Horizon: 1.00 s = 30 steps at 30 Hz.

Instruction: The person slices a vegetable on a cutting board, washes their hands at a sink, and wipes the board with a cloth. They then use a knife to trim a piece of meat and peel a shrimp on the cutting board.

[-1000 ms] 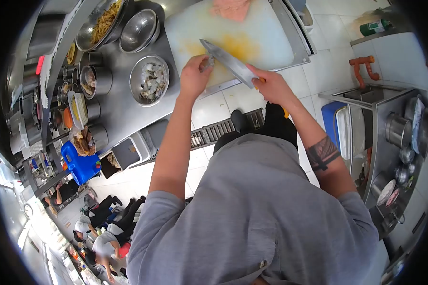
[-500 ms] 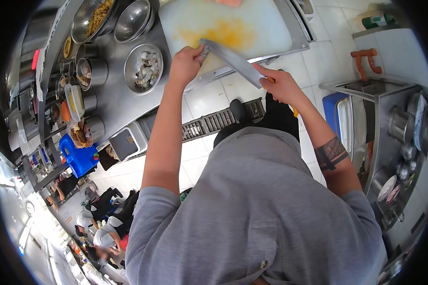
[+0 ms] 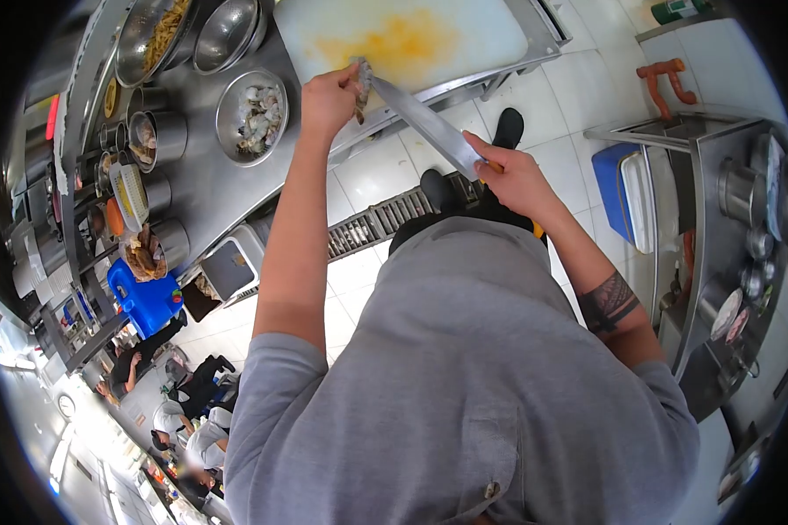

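Pinched in the fingers of my left hand [image 3: 328,101] is a grey raw shrimp [image 3: 363,79], its tail end hanging down past the near edge of the cutting board [image 3: 490,39]. My right hand [image 3: 515,182] grips a large kitchen knife [image 3: 425,124] by its orange handle. The blade slants up and to the left, and its tip is right at the shrimp. Yellow-orange stains mark the white board. To the left of my left hand, a steel bowl [image 3: 224,140] holds peeled-looking grey shrimp [image 3: 261,118].
Steel colanders [image 3: 223,39] and a bowl of yellowish strips [image 3: 165,35] stand farther left on the steel counter [image 3: 210,188]. A blue jug [image 3: 142,297] is beyond the counter's end. Co-workers [image 3: 206,437] are in the background. A steel rack with pots [image 3: 740,214] stands right.
The shrimp now hangs lower and shows more of its length beyond my left fingers. The view has shifted slightly, and one foot has come into sight at the right.
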{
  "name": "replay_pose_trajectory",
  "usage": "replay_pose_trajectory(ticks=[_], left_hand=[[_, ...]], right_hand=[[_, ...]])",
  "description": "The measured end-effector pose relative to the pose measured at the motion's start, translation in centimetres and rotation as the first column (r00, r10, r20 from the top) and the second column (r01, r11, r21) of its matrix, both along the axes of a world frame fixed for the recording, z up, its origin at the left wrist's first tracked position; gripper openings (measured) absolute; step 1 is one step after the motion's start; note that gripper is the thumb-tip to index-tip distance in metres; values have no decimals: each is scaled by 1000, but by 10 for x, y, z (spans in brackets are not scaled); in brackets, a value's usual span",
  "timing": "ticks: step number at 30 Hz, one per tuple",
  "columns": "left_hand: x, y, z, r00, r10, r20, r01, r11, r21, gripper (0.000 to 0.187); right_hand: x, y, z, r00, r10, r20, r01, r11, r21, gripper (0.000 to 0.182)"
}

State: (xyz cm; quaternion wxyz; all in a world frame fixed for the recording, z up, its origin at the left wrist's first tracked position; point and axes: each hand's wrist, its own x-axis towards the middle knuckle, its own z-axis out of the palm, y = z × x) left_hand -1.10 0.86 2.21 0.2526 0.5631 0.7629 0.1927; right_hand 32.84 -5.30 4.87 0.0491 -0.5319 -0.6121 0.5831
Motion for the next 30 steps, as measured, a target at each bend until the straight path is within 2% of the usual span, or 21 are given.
replay_pose_trajectory(ticks=[4,7,9,13,15,16,18,22,23,24,30], left_hand=[[-5,-1,-7,994,-47,-100,54,997,59,42],[-5,-2,-6,998,-32,-63,36,997,64,43],[-6,-3,-3,1000,-10,10,10,999,42,43],[-5,1,-1,999,-41,12,41,999,36,40],[5,2,-5,996,-34,-88,54,968,245,37],[10,3,-2,996,-30,-85,50,967,248,37],[17,4,4,986,18,-166,1,994,111,35],[8,4,-6,988,26,-149,-9,993,119,37],[7,3,-7,993,24,-118,-4,986,166,31],[7,2,-8,996,21,-89,-1,977,212,26],[20,1,4,992,50,-113,-33,988,149,25]], right_hand=[[-4,-13,3,1000,-13,-2,13,1000,23,53],[-1,-20,5,999,15,33,-17,999,44,52],[10,-23,-3,997,39,-65,-30,990,136,51],[27,-21,21,993,116,26,-119,980,158,50],[34,-18,32,996,-84,-27,85,996,31,49],[37,-14,36,996,-81,-25,82,996,35,49],[43,-7,41,983,-181,36,183,981,-65,50],[43,3,35,977,-208,47,210,976,-48,51],[42,5,33,977,-207,46,209,977,-51,51],[39,8,30,982,-182,43,183,983,-27,51],[15,18,12,997,-63,-50,69,991,118,53]])
